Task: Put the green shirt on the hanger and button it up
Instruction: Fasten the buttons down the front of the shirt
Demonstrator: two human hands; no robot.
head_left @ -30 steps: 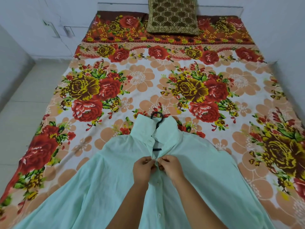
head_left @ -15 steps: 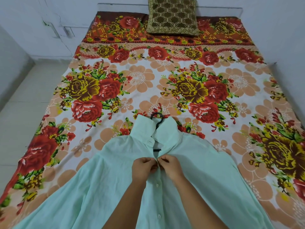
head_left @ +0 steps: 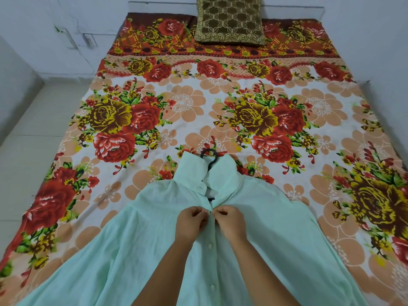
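While it lies front-up on the near part of the flowered bedsheet (head_left: 194, 107), the green shirt (head_left: 143, 250) shows as a very pale mint, thin and softly creased, with its body fanning wide toward the lower corners of the view and long folds running down the cloth. Its collar (head_left: 191, 168) is turned up, the two flaps pointing away from the person, and the neck gapes open between them. The black hook of the hanger (head_left: 209, 153) sticks out past the collar onto the sheet, and a short dark piece of it shows in the open neck just above the hands. The left hand (head_left: 191, 221) and the right hand (head_left: 231, 221) meet at the front opening just below the collar, each with fingers curled, pinching its own edge of the shirt's front, fingertips almost touching; cloth puckers toward the right hand's pinch. Below them, between the forearms, the two fronts lie together and two small white buttons (head_left: 210, 246) show one below the other on the front strip. A brown and gold patterned cushion (head_left: 229, 21) sits at the far end of the bed, well apart from the shirt.
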